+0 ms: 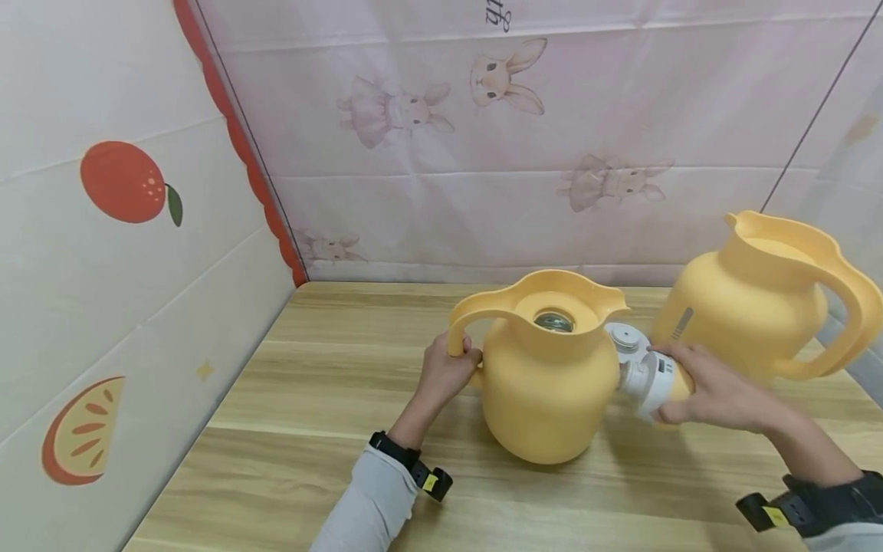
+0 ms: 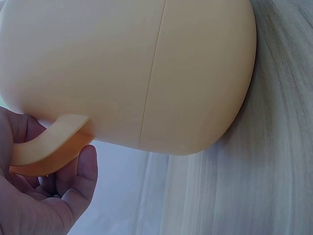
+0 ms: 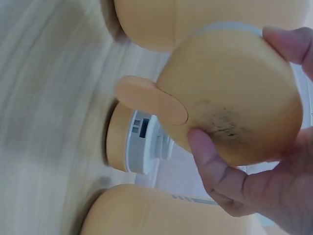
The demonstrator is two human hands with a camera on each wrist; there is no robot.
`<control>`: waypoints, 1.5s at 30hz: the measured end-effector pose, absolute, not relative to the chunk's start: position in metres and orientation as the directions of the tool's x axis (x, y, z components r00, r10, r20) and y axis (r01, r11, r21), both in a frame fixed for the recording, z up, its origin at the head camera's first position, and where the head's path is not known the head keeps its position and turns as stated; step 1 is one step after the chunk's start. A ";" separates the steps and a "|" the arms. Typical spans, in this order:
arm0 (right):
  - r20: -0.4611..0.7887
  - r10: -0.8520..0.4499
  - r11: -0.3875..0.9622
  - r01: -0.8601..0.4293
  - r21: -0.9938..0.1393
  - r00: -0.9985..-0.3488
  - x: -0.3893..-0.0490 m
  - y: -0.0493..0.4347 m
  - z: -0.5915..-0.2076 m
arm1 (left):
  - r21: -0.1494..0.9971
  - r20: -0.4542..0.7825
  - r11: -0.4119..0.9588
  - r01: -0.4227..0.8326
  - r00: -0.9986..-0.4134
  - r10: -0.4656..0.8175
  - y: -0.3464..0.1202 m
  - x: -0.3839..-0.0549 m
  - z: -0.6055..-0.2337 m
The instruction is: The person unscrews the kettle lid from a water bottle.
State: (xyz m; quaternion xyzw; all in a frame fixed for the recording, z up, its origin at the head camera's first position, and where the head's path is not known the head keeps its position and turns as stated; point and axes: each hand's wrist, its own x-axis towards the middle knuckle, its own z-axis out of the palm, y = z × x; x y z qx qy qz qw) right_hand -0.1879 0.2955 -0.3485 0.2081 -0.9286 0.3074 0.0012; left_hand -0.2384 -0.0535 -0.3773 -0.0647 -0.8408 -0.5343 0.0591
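My left hand (image 1: 444,368) grips the handle of a yellow thermos jug (image 1: 548,391) standing on the wooden table; in the left wrist view the fingers curl round that handle (image 2: 51,142). The jug's mouth (image 1: 554,320) is uncovered, showing a dark glassy interior. To its right, my right hand (image 1: 720,387) holds a yellow-and-white lid (image 1: 658,383) on its side, the white plug pointing at the jug. Seen from the right wrist, the yellow top of this lid (image 3: 230,83) carries dark scuffs and a protruding tab (image 3: 151,100).
A second yellow thermos jug (image 1: 731,314) stands at the right, with a grey striped mark on its side. Another white-and-yellow lid (image 1: 626,341) lies between the two jugs, plug upward. Printed cloth (image 1: 441,215) covers the wall behind the table (image 1: 331,399).
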 end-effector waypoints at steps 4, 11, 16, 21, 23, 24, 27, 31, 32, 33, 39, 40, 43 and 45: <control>0.152 -0.354 0.699 -0.369 -0.612 -0.923 -0.186 0.297 -0.354 | 0.890 0.167 0.424 0.168 -0.985 0.040 -0.053 -0.239 -0.377; 0.165 -0.287 0.687 -0.323 -0.651 -0.943 -0.180 0.298 -0.367 | 0.890 0.170 0.423 0.171 -0.985 0.040 -0.053 -0.238 -0.377; 0.178 -0.220 0.682 -0.282 -0.674 -0.959 -0.176 0.297 -0.376 | 0.893 0.161 0.418 0.167 -0.986 0.049 -0.053 -0.238 -0.377; 0.089 -0.153 0.618 -0.166 -0.769 -0.984 -0.171 0.299 -0.383 | 0.886 0.190 0.419 0.196 -0.980 0.056 -0.053 -0.238 -0.377; 0.066 -0.133 0.595 -0.133 -0.793 -0.989 -0.169 0.300 -0.386 | 0.881 0.208 0.423 0.212 -0.977 0.058 -0.053 -0.237 -0.377; 0.059 -0.123 0.591 -0.121 -0.797 -0.991 -0.168 0.301 -0.387 | 0.878 0.216 0.424 0.220 -0.975 0.060 -0.052 -0.237 -0.377; 0.062 -0.094 0.601 -0.106 -0.792 -0.994 -0.167 0.302 -0.389 | 0.878 0.217 0.425 0.221 -0.974 0.058 -0.052 -0.238 -0.377; 0.057 -0.071 0.602 -0.088 -0.794 -0.996 -0.165 0.302 -0.390 | 0.878 0.213 0.428 0.216 -0.975 0.055 -0.053 -0.238 -0.378; 0.056 -0.070 0.597 -0.087 -0.798 -0.996 -0.165 0.302 -0.390 | 0.878 0.213 0.428 0.215 -0.976 0.054 -0.053 -0.238 -0.377; 0.055 -0.069 0.591 -0.085 -0.802 -0.996 -0.164 0.302 -0.391 | 0.877 0.212 0.430 0.214 -0.976 0.053 -0.053 -0.238 -0.377; 0.064 -0.072 0.591 -0.094 -0.801 -0.995 -0.164 0.304 -0.392 | 0.880 0.204 0.427 0.207 -0.978 0.054 -0.053 -0.238 -0.377; 0.069 -0.074 0.592 -0.099 -0.800 -0.995 -0.164 0.304 -0.393 | 0.881 0.202 0.426 0.206 -0.978 0.054 -0.053 -0.238 -0.377; 0.093 -0.078 0.599 -0.121 -0.791 -0.993 -0.163 0.304 -0.396 | 0.885 0.197 0.420 0.201 -0.979 0.054 -0.053 -0.237 -0.377; 0.114 -0.074 0.607 -0.135 -0.783 -0.991 -0.162 0.304 -0.399 | 0.884 0.198 0.421 0.202 -0.979 0.053 -0.053 -0.237 -0.377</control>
